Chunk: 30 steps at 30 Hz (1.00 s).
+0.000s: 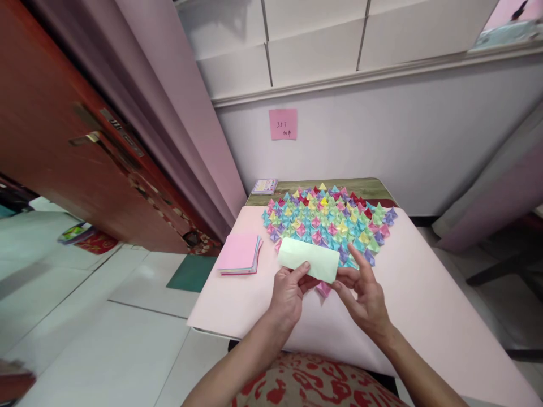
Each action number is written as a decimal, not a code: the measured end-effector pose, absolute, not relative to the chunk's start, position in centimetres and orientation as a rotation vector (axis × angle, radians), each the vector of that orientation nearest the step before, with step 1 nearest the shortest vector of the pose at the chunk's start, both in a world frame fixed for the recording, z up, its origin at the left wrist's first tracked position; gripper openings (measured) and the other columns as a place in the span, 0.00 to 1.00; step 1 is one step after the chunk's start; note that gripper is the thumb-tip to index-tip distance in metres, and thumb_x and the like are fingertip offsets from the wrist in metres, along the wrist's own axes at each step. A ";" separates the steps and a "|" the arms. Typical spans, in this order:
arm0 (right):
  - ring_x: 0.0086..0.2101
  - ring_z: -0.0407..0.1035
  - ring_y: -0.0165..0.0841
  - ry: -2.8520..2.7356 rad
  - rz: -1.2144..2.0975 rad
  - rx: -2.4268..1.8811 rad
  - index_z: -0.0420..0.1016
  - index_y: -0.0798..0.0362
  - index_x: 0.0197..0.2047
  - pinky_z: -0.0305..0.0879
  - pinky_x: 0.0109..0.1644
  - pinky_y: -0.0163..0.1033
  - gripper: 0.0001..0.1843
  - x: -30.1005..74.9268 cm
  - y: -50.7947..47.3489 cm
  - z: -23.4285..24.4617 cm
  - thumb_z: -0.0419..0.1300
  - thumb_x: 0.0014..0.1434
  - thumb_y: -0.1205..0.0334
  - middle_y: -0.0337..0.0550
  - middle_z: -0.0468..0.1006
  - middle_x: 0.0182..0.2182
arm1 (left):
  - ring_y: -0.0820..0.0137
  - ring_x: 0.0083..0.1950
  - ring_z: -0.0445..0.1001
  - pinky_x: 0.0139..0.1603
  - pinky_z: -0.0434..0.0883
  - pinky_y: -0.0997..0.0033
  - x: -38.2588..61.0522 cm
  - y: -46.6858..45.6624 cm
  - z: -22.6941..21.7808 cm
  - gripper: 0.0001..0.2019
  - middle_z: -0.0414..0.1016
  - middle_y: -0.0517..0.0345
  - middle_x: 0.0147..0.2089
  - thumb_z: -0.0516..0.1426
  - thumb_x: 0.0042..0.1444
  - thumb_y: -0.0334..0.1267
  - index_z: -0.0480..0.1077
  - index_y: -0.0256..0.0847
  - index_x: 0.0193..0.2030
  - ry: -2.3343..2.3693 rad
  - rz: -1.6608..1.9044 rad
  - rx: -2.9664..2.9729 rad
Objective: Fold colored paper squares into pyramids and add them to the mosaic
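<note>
A pale green sheet of paper [311, 257], an oblong that looks folded in half, is held up over the near side of the table. My left hand [288, 291] grips its lower edge, thumb on top and fingers underneath. At the lower right corner, my right hand [365, 299] has its thumb and fingers on the paper, with one finger raised clear. Just behind the paper lie many small folded paper pieces [316, 221], pointed and in several colours. One pink folded piece [323, 290] shows below the sheet, between my hands.
To the left on the pink-covered table [237, 299] sits a stack of coloured paper [240, 252], pink on top. A small printed pack [264, 186] lies at the back left corner. Behind stands a wall with a pink note [283, 124]; a red-brown door [85, 113] is at left.
</note>
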State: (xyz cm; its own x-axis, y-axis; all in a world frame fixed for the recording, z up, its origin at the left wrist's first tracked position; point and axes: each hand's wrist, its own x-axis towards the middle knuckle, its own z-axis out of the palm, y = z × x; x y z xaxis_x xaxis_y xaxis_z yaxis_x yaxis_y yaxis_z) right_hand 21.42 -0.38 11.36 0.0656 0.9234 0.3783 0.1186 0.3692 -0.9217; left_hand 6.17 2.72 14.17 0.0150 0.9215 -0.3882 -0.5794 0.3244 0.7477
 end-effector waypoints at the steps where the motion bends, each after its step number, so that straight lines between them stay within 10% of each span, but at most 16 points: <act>1: 0.38 0.78 0.35 -1.494 0.742 -0.989 0.49 0.47 0.72 0.76 0.44 0.42 0.37 22.1 -0.3 11.2 0.59 0.63 0.64 0.44 0.81 0.40 | 0.65 0.31 0.79 0.31 0.78 0.68 5.9 2.8 14.3 0.18 0.81 0.51 0.33 0.71 0.40 0.35 0.73 0.33 0.37 0.992 1.221 0.434; 8: 0.31 0.76 0.31 -1.801 0.463 -0.916 0.79 0.43 0.49 0.71 0.32 0.34 0.17 24.5 1.7 11.6 0.59 0.61 0.71 0.41 0.82 0.36 | 0.69 0.26 0.76 0.23 0.76 0.71 5.9 2.2 15.7 0.20 0.80 0.52 0.33 0.71 0.40 0.38 0.75 0.32 0.40 0.964 1.120 0.577; 17: 0.35 0.77 0.37 -1.628 0.562 -1.028 0.83 0.48 0.34 0.72 0.35 0.36 0.02 23.5 1.5 12.3 0.67 0.56 0.62 0.44 0.82 0.34 | 0.66 0.34 0.79 0.33 0.77 0.69 6.4 1.9 15.3 0.20 0.82 0.48 0.40 0.70 0.43 0.38 0.77 0.34 0.44 0.953 1.185 0.621; 30: 0.27 0.72 0.34 -1.073 1.080 -1.315 0.71 0.53 0.53 0.68 0.30 0.36 0.30 22.1 0.7 12.4 0.70 0.51 0.48 0.39 0.77 0.26 | 0.66 0.32 0.79 0.34 0.77 0.69 6.7 1.7 14.5 0.15 0.82 0.48 0.36 0.69 0.45 0.39 0.79 0.32 0.39 1.037 1.089 0.866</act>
